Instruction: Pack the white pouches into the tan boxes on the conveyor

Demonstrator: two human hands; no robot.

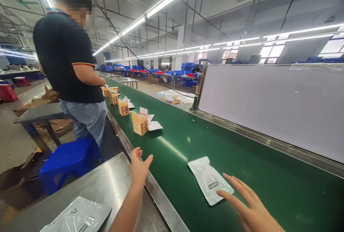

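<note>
Our right hand [251, 210] is open, with its flat fingers right at the edge of the white pouch [210, 180], not gripping it. The pouch lies flat on the green belt [268, 174]. Our left hand [139, 169] is open too, holding nothing, above the belt's metal edge [158, 196].

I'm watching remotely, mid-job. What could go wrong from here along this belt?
The glossy white pouch at the right hand's fingertips could skid or skew on the green conveyor belt if nudged at its edge. The loose pouch beside the open kraft carton might get snagged or mixed up. The left hand is close to the steel belt rail, so it could perhaps knock against it.
</note>
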